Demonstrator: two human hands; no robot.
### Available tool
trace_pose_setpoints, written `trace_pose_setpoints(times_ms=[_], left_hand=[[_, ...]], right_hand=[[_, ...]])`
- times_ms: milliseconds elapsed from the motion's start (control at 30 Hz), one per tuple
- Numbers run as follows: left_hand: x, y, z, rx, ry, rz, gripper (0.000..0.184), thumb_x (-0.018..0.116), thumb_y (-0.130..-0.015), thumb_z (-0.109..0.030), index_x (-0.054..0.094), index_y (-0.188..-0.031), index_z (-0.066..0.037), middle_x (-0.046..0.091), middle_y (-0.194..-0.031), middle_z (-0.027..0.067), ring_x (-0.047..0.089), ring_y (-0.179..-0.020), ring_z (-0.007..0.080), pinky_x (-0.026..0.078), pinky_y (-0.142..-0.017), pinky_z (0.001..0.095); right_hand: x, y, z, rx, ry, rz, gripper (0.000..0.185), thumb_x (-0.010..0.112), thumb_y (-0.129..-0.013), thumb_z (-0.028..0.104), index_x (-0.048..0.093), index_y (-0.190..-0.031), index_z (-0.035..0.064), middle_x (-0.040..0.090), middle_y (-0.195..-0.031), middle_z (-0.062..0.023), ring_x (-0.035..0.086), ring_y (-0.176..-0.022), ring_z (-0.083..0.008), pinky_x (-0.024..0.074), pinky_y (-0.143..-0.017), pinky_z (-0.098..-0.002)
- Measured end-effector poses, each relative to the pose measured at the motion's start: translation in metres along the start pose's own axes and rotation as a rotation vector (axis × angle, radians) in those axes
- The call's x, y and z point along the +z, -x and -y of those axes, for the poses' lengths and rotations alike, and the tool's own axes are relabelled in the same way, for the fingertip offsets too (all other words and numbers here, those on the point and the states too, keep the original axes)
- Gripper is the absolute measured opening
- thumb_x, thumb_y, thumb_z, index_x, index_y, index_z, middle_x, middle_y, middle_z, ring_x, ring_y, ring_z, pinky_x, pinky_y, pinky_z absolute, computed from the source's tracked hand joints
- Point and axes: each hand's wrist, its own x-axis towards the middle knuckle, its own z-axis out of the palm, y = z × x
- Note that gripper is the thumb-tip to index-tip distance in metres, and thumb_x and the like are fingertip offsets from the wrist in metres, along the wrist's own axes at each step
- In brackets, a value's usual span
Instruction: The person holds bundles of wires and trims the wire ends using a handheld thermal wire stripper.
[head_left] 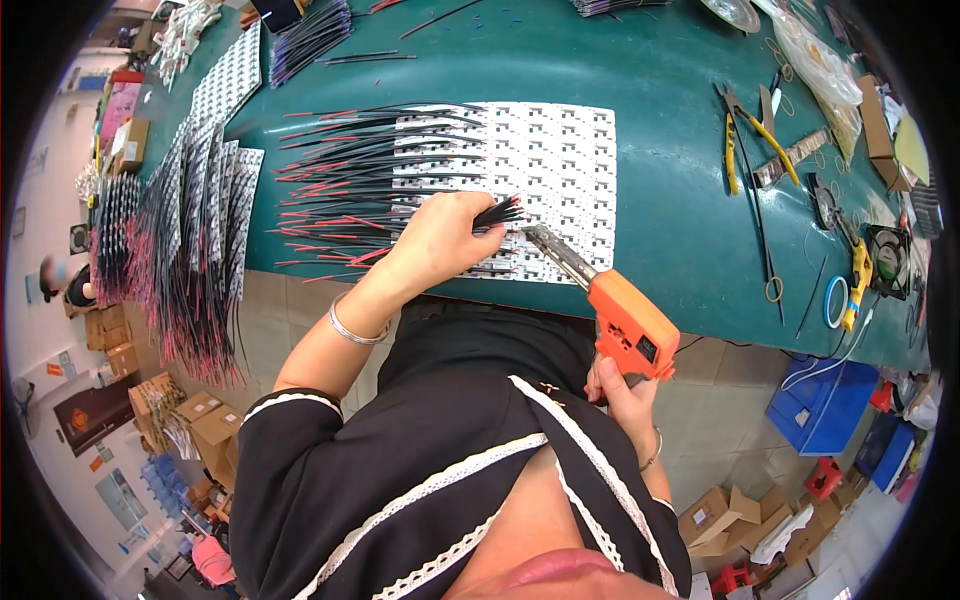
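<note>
My left hand (438, 240) is closed around a bundle of black wires (503, 213), whose tips point right over a white panel of small circuit boards (575, 165). In my right hand (625, 395) is an orange soldering gun (636, 322). Its metal tip is close to the bundle's wire ends; whether they touch, I cannot tell. Rows of black wires with red ends (350, 165) stretch leftward from the panel across the green table. Part of the panel lies hidden under my left hand and the wires.
Wired panels (195, 210) hang over the table's left edge. To the right lie yellow-handled pliers (760, 135), tweezers (765, 250), a blue tape roll (835, 300) and a small fan (888, 262). A blue bin (825, 405) stands below the table. Another person (75, 285) is far left.
</note>
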Motion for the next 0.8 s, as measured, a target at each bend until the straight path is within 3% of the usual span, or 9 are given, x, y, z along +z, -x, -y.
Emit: trace_pose_setpoints(times_ms=[200, 300, 500, 800], left_hand=[[0.001, 0.001, 0.000, 0.012, -0.012, -0.018, 0.019, 0.062, -0.073, -0.013, 0.055, -0.077, 0.004, 0.052, -0.065, 0.0201, 0.049, -0.056, 0.0350, 0.040, -0.053, 0.0364], [0.002, 0.000, 0.000, 0.026, -0.019, -0.034, 0.019, 0.062, -0.073, -0.014, 0.056, -0.078, 0.004, 0.053, -0.065, 0.0200, 0.050, -0.057, 0.0350, 0.040, -0.053, 0.0366], [0.002, -0.001, 0.000, 0.026, -0.051, -0.002, 0.019, 0.062, -0.073, -0.013, 0.057, -0.079, 0.004, 0.054, -0.064, 0.0199, 0.051, -0.055, 0.0338, 0.041, -0.054, 0.0361], [-0.016, -0.014, -0.005, 0.069, 0.054, 0.171, 0.019, 0.062, -0.073, -0.014, 0.059, -0.078, 0.005, 0.053, -0.058, 0.0203, 0.048, -0.050, 0.0295, 0.040, -0.053, 0.0349]], right_hand=[[0.001, -0.001, 0.000, 0.024, -0.019, 0.003, 0.028, 0.058, -0.086, 0.021, 0.046, -0.068, 0.0034, 0.044, -0.055, -0.0027, 0.045, -0.044, -0.0115, 0.0379, -0.043, -0.0247], [-0.008, 0.000, -0.008, 0.015, -0.070, 0.069, 0.018, 0.056, -0.086, 0.009, 0.050, -0.098, -0.0025, 0.052, -0.065, -0.0042, 0.048, -0.049, -0.0090, 0.0419, -0.045, -0.0226], [-0.006, 0.000, 0.000, -0.015, -0.124, 0.059, 0.020, 0.053, -0.088, 0.011, 0.048, -0.101, -0.0030, 0.049, -0.063, -0.0034, 0.047, -0.047, -0.0094, 0.0413, -0.045, -0.0227], [-0.006, 0.000, -0.002, 0.036, -0.150, 0.079, 0.014, 0.053, -0.088, 0.012, 0.049, -0.092, -0.0008, 0.049, -0.064, -0.0034, 0.048, -0.048, -0.0098, 0.0404, -0.045, -0.0229]])
